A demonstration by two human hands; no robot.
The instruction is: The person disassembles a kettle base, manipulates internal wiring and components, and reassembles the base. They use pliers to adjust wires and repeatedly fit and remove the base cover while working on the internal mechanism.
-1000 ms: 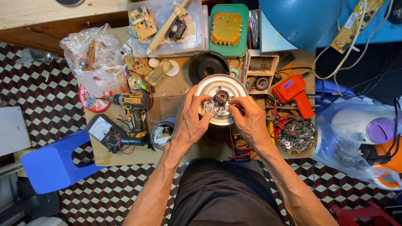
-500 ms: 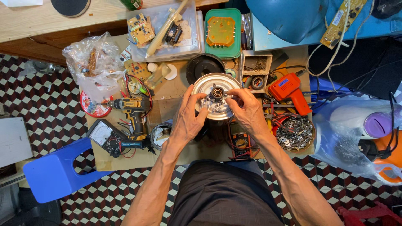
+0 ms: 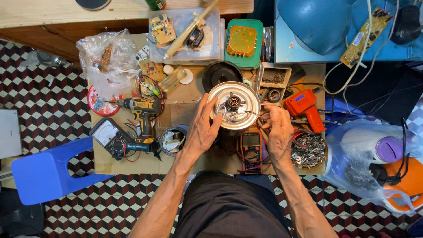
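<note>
Two hands work one shiny metal disc point(image 3: 234, 105), which sits just above the middle of the frame over the cluttered tabletop point(image 3: 185, 94). Keep your left hand point(image 3: 202, 128) steady on the disc's lower-left rim, fingers spread and pressed against it, so the dark hub stays level. Your right hand point(image 3: 278, 132), just right of the disc, pinches thin wires; hold them lightly and clear of the orange multimeter point(image 3: 251, 145) below.

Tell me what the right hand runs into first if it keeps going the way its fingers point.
The right hand points up and slightly left, so it likely meets the rim of the round metal plate first; height above the table is unclear.
</note>
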